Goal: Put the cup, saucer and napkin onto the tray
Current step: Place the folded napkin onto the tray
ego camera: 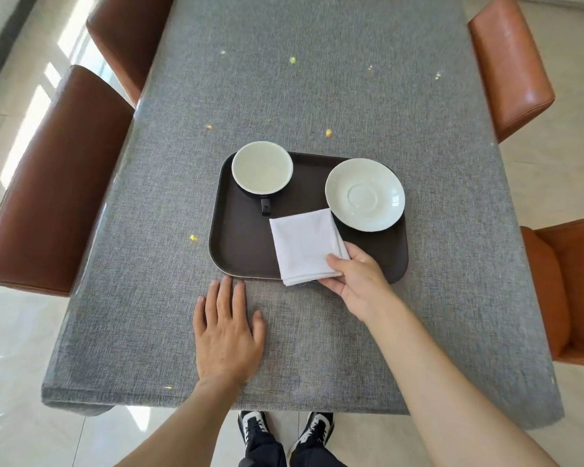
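A dark brown tray (240, 244) lies on the grey tablecloth. In its far left corner stands a cup (262, 168), black outside and white inside, with its handle pointing toward me. A white saucer (364, 194) rests in the tray's far right part. A folded white napkin (302, 246) lies on the tray's near middle, its near corner over the rim. My right hand (358, 281) pinches the napkin's near right corner between thumb and fingers. My left hand (228, 332) lies flat on the cloth just in front of the tray, fingers apart, fingertips near the rim.
The grey cloth covers a long table (300, 79). Brown leather chairs (58, 183) stand along the left side and orange ones (509, 62) along the right. My shoes (284, 429) show below the table's near edge on a pale tiled floor.
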